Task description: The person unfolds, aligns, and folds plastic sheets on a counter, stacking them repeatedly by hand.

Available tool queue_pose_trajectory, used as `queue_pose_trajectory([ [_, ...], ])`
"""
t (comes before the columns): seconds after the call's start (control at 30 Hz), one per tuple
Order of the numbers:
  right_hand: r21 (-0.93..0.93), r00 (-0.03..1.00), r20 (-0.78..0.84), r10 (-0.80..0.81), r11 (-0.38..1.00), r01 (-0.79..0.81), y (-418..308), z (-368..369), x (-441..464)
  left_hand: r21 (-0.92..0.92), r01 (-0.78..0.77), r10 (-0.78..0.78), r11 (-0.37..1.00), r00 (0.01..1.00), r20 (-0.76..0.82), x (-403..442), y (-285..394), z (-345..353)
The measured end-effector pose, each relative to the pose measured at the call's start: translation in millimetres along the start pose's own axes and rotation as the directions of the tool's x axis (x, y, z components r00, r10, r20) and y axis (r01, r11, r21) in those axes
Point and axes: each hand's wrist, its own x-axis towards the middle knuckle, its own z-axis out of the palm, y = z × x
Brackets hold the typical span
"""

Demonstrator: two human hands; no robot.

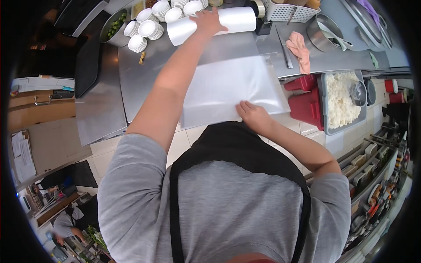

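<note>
A wide roll of clear plastic lies across the back of the steel counter. My left hand rests on top of it with fingers spread. Closer to me, a flat clear plastic sheet covers the counter and reaches its front edge. My right hand grips the sheet's near edge, its fingers pressed together on the plastic. Whether the sheet is still joined to the roll, I cannot tell.
Stacked small white bowls and a pot of green limes stand back left. Toward the right are a knife, a pink cloth and a metal pot. A grey tub of white food stands beside red bins.
</note>
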Motion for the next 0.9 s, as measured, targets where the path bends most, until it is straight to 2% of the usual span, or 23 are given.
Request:
queue_pose_trajectory([
  [0.07, 0.215, 0.983, 0.181, -0.014, 0.976, -0.026, -9.8, -33.1, -8.0, 0.007, 0.051, -0.051, 0.999, 0.973, 0.226, 12.6, -11.3, -5.9],
  [0.1, 0.215, 0.983, 0.18, -0.016, 0.976, -0.023, -11.6, -49.9, -7.9, 0.007, 0.053, -0.054, 0.999, 0.973, 0.224, 18.1, -17.3, -10.9],
  [0.17, 0.247, 0.858, 0.51, -0.068, 0.966, -0.07, -13.2, -83.2, -1.6, -0.078, 0.008, 0.023, 0.997, 0.924, 0.383, 28.0, -31.0, -18.7],
  [0.2, 0.249, 0.858, 0.508, -0.074, 0.966, -0.064, -12.1, -100.7, 9.6, -0.075, 0.013, 0.017, 0.997, 0.924, 0.382, 35.3, -37.1, -17.8],
  [0.27, 0.291, 0.778, 0.611, -0.147, 0.955, -0.048, -2.3, -123.0, 36.4, -0.03, -0.081, 0.086, 0.996, 0.887, 0.453, 48.5, -45.2, -15.5],
  [0.3, 0.321, 0.842, 0.532, -0.094, 0.942, -0.098, 8.7, -113.0, 44.0, -0.027, -0.077, 0.081, 0.997, 0.887, 0.454, 49.6, -46.9, -12.6],
  [0.37, 0.178, 0.833, 0.549, -0.072, 0.983, -0.033, 35.4, -101.5, 82.4, 0.003, -0.137, 0.123, 0.991, 0.898, 0.423, 49.3, -50.0, -9.6],
  [0.43, 0.191, 0.95, 0.309, 0.04, 0.976, -0.103, 57.6, -83.4, 117.8, 0.019, -0.158, 0.133, 0.987, 0.884, 0.449, 46.9, -46.4, -13.7],
  [0.5, 0.086, 0.926, 0.356, 0.129, 0.982, -0.17, 87.5, -56.5, 161.5, 0.034, -0.181, 0.144, 0.983, 0.869, 0.474, 42.9, -42.9, -15.5],
  [0.57, 0.055, 0.978, 0.189, 0.088, 0.993, -0.1, 115.2, -8.6, 181.5, 0.021, -0.164, 0.134, 0.986, 0.868, 0.478, 39.7, -40.3, -16.0],
  [0.6, 0.055, 0.979, 0.185, 0.089, 0.993, -0.101, 123.0, 15.1, 182.5, 0.025, -0.166, 0.134, 0.986, 0.869, 0.477, 33.4, -39.6, -16.8],
  [0.67, -0.171, 0.992, 0.129, 0.009, 0.985, 0.014, 131.5, 61.0, 177.1, -0.032, -0.198, 0.2, 0.98, 0.958, 0.205, 14.0, -38.3, -17.6],
  [0.7, -0.009, 0.967, 0.25, 0.058, 0.998, -0.058, 130.0, 80.5, 170.9, -0.03, -0.199, 0.201, 0.98, 0.958, 0.206, 9.2, -36.0, -13.0],
  [0.73, 0.058, 0.942, 0.331, 0.056, 0.995, -0.08, 119.4, 87.8, 157.5, -0.04, -0.169, 0.173, 0.985, 0.977, 0.125, 4.4, -32.3, -4.3],
  [0.77, -0.027, 0.974, 0.222, 0.044, 0.999, -0.039, 100.5, 81.2, 137.9, -0.054, -0.14, 0.143, 0.989, 0.989, 0.044, -2.9, -29.5, 3.3],
  [0.8, -0.035, 0.973, 0.228, 0.027, 0.999, -0.02, 85.2, 78.1, 121.6, -0.058, -0.141, 0.144, 0.988, 0.989, 0.045, -13.4, -28.4, 14.9],
  [0.83, -0.045, 0.972, 0.234, 0.011, 0.999, 0.0, 73.1, 75.4, 107.1, 0.037, -0.206, 0.21, 0.978, 0.96, -0.188, -25.5, -26.9, 28.2],
  [0.87, -0.044, 0.971, 0.239, 0.011, 0.999, -0.001, 59.8, 72.0, 91.0, 0.144, -0.245, 0.282, 0.959, 0.872, -0.4, -33.8, -26.1, 39.8],
  [0.9, -0.201, 0.978, 0.206, -0.022, 0.977, 0.065, 46.7, 68.9, 74.0, 0.139, -0.248, 0.283, 0.959, 0.874, -0.396, -37.2, -25.6, 50.2],
])
